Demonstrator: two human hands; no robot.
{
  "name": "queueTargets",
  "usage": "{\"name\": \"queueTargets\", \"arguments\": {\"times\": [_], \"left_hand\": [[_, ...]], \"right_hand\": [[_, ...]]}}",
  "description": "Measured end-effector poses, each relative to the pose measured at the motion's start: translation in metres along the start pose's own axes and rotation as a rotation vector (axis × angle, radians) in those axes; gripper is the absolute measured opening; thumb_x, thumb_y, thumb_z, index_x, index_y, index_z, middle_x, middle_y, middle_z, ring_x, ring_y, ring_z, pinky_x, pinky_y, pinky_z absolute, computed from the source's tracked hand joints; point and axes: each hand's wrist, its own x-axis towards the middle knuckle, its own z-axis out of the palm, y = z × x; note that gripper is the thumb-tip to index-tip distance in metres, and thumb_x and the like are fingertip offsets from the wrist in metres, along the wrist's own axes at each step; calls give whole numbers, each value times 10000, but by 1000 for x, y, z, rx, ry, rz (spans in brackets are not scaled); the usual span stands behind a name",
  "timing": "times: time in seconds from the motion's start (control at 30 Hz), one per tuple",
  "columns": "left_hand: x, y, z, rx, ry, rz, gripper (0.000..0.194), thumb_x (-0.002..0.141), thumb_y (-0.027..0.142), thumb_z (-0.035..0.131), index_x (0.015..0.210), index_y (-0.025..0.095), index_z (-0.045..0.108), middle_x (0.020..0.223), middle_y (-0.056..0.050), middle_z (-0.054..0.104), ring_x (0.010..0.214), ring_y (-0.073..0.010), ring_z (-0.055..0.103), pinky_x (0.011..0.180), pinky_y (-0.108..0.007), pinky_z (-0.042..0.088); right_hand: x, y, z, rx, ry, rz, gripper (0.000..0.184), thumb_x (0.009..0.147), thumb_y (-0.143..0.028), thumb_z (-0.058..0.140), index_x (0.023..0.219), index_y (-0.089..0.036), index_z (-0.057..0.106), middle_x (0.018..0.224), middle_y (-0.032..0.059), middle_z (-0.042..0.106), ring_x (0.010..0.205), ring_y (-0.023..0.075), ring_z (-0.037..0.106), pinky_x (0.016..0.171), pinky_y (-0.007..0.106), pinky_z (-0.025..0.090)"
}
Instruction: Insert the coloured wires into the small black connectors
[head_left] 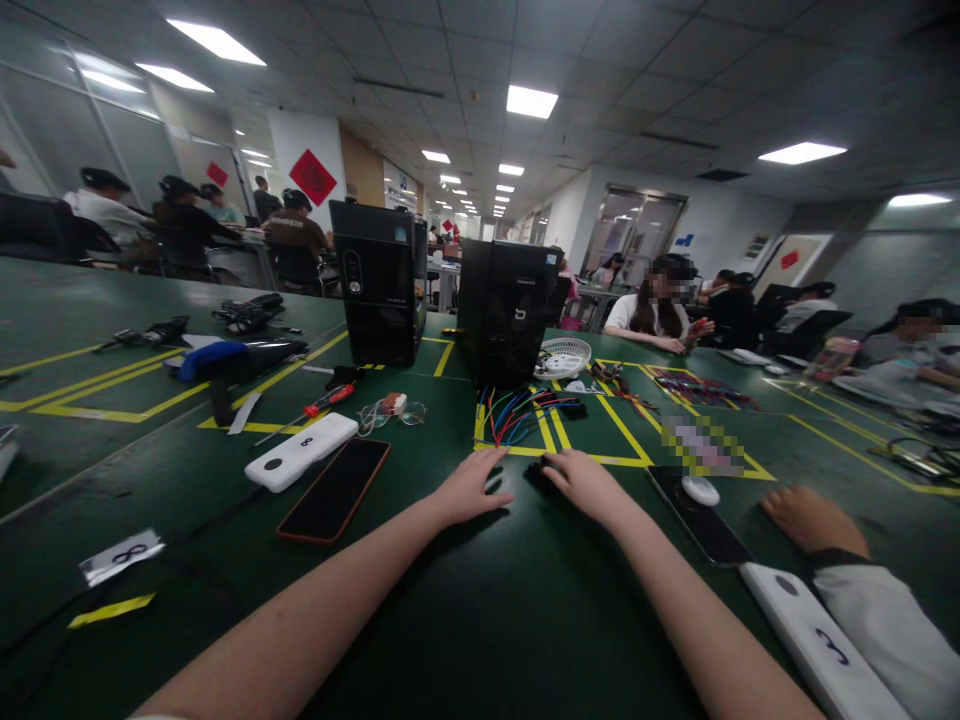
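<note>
My left hand [474,487] rests on the green table with its thumb and fingers apart, holding nothing. My right hand [581,480] is beside it, its fingers curled over a small black object [537,470] whose kind I cannot make out. Just beyond both hands lies a bundle of red, blue, green and black wires [517,415], inside a yellow-taped area. Behind the wires stands a black computer tower [517,310], and a second black tower [377,285] stands further left.
To the left are a phone [337,492], a white power strip [301,452], a red screwdriver [330,400] and glasses [405,412]. At the right are another phone [701,515], a white strip [825,640] and another person's hand [814,520]. A white basket [564,357] sits behind.
</note>
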Motion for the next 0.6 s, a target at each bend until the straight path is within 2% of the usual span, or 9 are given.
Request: {"name": "queueTargets", "arguments": {"times": [0.1, 0.2, 0.3, 0.6], "left_hand": [[1, -3, 3, -5, 37, 17, 763, 702, 397, 699, 1350, 203, 345, 1355, -123, 430, 1243, -275, 393, 1044, -426, 304], [2, -3, 4, 19, 55, 18, 531, 714, 361, 692, 1188, 208, 508, 1199, -90, 563, 1118, -260, 500, 980, -398, 369], [3, 0, 3, 54, 66, 4, 381, 720, 331, 681, 1058, 196, 572, 1080, -74, 616, 1018, -247, 548, 920, -367, 408], [1, 5, -2, 159, 100, -93, 309, 716, 354, 667, 964, 185, 593, 980, -58, 629, 930, -242, 563, 844, -352, 431]], "right_hand": [[-2, -41, 9, -19, 89, -175, 357, 870, -304, 473, 1206, -204, 544, 1034, 104, 595, 967, 214, 547, 852, 340, 411], [-6, -59, 14, -22, 187, -219, 375, 863, -268, 481, 1233, -210, 510, 1167, 112, 548, 1091, 236, 483, 936, 403, 362], [-7, -63, 19, -8, 209, -252, 352, 863, -259, 473, 1208, -210, 526, 1186, 102, 553, 1113, 236, 471, 960, 421, 344], [-5, -64, 27, 32, 218, -234, 286, 842, -181, 462, 1098, -195, 587, 1126, 82, 594, 1048, 220, 511, 922, 399, 381]]}}
